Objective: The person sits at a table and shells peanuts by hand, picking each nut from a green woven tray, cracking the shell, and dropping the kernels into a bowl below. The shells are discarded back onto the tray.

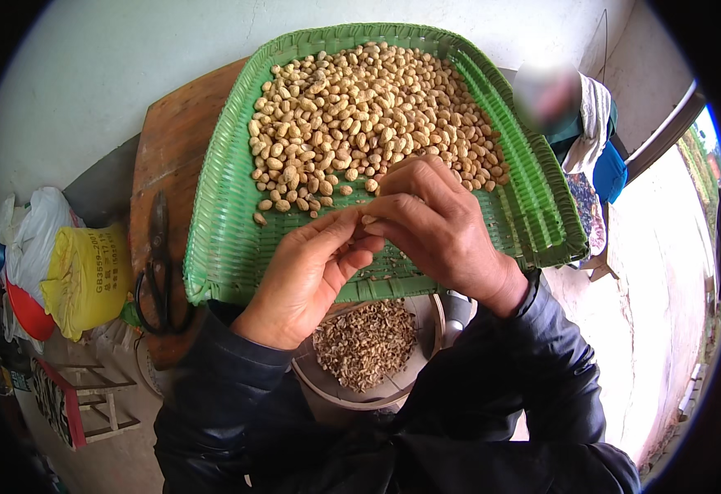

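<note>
A green woven basket tray (pixel 215 204) lies before me, with a heap of unshelled peanuts (pixel 360 117) over its far part. Above the tray's near part my hands meet, fingertips together. My left hand (pixel 311 272) comes from the left, palm partly turned up, thumb and forefinger pinched at the meeting point. From the right reaches my right hand (pixel 440 228), its fingers bent and its thumb tip by the left fingertips. Something small and brownish seems to be between them, mostly hidden by the fingers. Below the tray's near rim, a round shallow container (pixel 419 370) holds broken peanut shells (pixel 366 346).
The tray rests on a wooden board (pixel 178 142), where black-handled scissors (pixel 159 278) lie at left. A yellow sack (pixel 88 278), white plastic bags (pixel 45 228) and a small stool (pixel 95 401) are further left. Another person (pixel 589 129) is at the right beyond the tray.
</note>
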The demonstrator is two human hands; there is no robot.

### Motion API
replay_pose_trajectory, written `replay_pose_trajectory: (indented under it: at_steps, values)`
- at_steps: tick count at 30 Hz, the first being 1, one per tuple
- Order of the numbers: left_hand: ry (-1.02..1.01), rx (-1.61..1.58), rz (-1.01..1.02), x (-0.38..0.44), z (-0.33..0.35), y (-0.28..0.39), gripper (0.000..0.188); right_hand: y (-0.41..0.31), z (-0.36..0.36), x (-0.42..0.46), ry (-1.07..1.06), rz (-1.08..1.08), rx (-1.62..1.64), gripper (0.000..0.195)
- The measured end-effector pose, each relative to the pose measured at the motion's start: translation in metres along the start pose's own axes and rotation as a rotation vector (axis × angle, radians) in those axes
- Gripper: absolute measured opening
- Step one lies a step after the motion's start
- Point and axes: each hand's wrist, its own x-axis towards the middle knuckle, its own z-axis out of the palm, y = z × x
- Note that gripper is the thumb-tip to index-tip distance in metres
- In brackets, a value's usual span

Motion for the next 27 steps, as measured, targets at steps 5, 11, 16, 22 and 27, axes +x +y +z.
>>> replay_pose_trajectory:
  at_steps: [5,11,16,22,27]
  values:
    - [-0.119,-0.076,-0.025,-0.002,0.003,0.002,0.027,0.003,0.004,-0.003,0.043,0.102,0.166,0.013]
    - [-0.052,0.055,-0.045,-0.004,0.008,0.003,0.025,0.006,0.002,-0.007,-0.005,0.295,0.383,0.011]
    - [-0.017,0.082,-0.005,-0.003,0.01,0.006,0.029,-0.003,0.005,-0.01,0.066,0.527,0.669,0.017]
    - [0.109,-0.037,0.172,0.0,-0.011,0.022,0.026,0.005,-0.018,-0.002,-0.391,0.219,0.473,0.027]
    - [0.123,-0.064,0.15,0.002,-0.009,0.02,0.025,0.027,0.012,-0.008,-0.045,0.076,-0.146,0.031]
